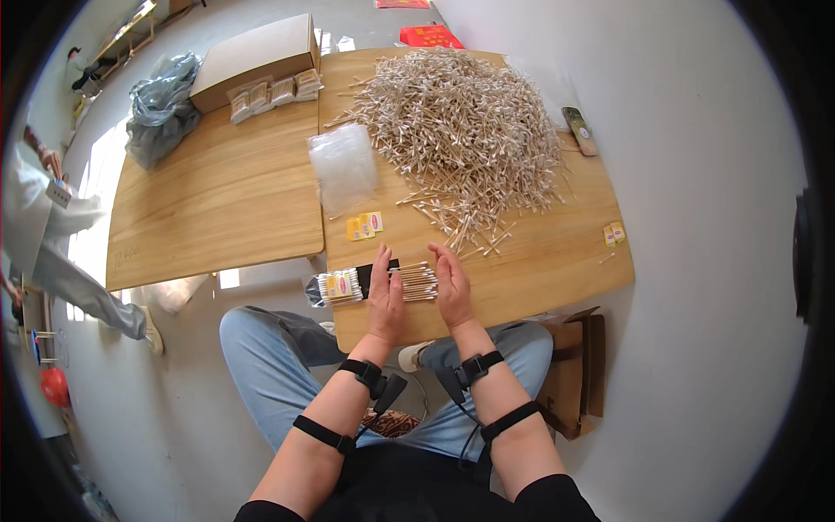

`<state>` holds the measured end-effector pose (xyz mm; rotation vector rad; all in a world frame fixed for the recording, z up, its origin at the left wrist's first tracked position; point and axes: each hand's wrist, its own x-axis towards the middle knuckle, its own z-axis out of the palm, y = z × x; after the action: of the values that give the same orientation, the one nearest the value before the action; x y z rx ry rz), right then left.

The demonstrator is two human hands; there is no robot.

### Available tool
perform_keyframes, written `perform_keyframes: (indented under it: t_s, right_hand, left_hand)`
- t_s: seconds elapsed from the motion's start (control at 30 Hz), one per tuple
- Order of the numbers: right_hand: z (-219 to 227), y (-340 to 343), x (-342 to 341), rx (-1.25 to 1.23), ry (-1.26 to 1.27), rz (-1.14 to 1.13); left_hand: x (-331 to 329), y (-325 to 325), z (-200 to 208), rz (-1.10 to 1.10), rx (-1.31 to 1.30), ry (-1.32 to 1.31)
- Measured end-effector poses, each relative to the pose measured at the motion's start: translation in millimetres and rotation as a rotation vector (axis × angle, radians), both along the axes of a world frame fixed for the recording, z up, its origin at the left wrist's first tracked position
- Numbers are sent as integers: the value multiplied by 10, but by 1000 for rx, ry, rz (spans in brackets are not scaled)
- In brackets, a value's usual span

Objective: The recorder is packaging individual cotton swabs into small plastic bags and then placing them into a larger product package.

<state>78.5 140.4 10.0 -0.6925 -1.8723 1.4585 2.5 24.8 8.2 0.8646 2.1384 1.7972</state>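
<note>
A bundle of cotton swabs [419,282] lies near the table's front edge, between my two hands. Its left part sits in a clear bag [315,291] with a yellow label card [338,285]. A black piece [364,277] wraps the bundle's middle, partly hidden by my left hand [384,300]. That hand rests on edge over the bundle, fingers stretched out. My right hand [453,291] stands at the bundle's right end, palm facing the swab tips, fingers extended; I cannot tell whether it touches them. Beyond is a large heap of loose swabs [470,130].
Clear empty bags [344,165] and yellow cards [364,226] lie left of the heap. More cards [614,233] and a phone-like object [579,131] are at right. Filled packs [276,94] lie by a cardboard box [257,61]. An open carton [574,374] stands below; another person [52,217] is at left.
</note>
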Motion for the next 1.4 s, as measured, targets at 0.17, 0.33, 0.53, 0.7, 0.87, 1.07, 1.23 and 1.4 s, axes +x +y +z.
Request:
perform_keyframes:
  t_s: [0.17, 0.33, 0.53, 0.7, 0.87, 1.07, 1.23, 1.4]
  right_hand:
    - [-81, 37, -37, -159, 18, 75]
    - [-10, -95, -50, -182, 32, 110]
    - [-25, -123, -103, -338, 114, 52]
    - [-59, -152, -109, -312, 112, 43]
    - [-127, -114, -60, -382, 202, -33]
    - [-154, -133, -29, -401, 259, -33]
    - [65, 127, 325, -494, 457, -81]
    - [164, 291, 813, -596, 441, -207]
  left_hand:
    - [-74, 75, -108, 8, 69, -54]
    - [-56, 65, -59, -37, 106, -214]
    - [-41, 88, 1, -49, 117, -225]
    - [-79, 52, -57, -43, 130, -233]
    - [-96, 42, -141, 19, 85, -72]
    - [1, 46, -222, 50, 183, -102]
    - [20, -124, 453, -4, 419, -450]
    - [-428, -739, 692, 175, 450, -390]
